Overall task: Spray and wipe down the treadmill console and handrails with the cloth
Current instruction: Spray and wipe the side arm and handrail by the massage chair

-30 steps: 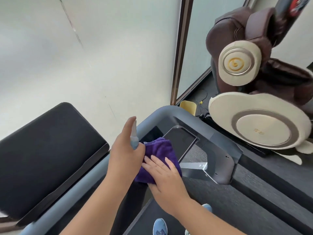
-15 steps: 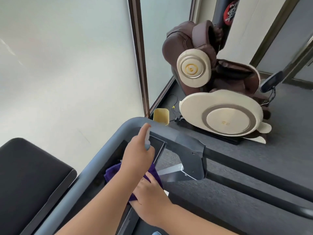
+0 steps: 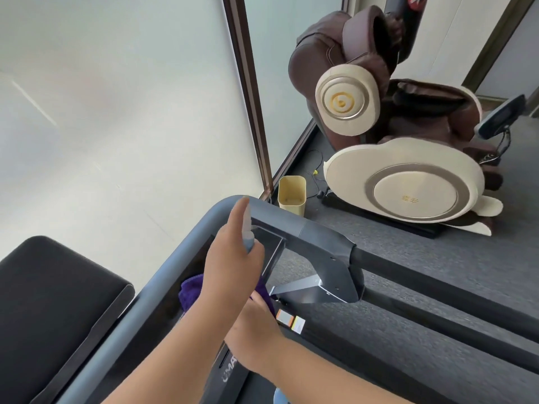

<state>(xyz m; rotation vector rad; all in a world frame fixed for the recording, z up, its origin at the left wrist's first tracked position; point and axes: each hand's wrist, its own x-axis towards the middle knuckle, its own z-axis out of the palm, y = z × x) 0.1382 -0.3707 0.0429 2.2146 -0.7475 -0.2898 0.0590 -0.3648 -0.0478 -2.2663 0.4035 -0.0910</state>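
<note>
The treadmill's grey console frame point(image 3: 303, 225) curves across the lower middle, with a dark glossy panel point(image 3: 267, 237) inside it and a black handrail point(image 3: 437, 272) running right. My left hand point(image 3: 230, 260) grips a small pale-blue spray bottle point(image 3: 248, 231), forefinger stretched along its top, above the panel. Beneath it, my right hand point(image 3: 253, 330) presses a purple cloth point(image 3: 191, 293) onto the console. Most of the cloth is hidden by my left hand and forearm.
A black padded bench point(image 3: 55, 301) lies at lower left beside a frosted glass wall point(image 3: 116, 112). A brown and cream massage chair point(image 3: 402, 176) stands at the right on grey carpet. A small yellow bin point(image 3: 291, 193) sits just behind the console corner.
The view has swung right, bringing more of the massage chair and handrail into sight. My right hand has slid the cloth nearer along the console, under my left hand, which still holds the bottle.
</note>
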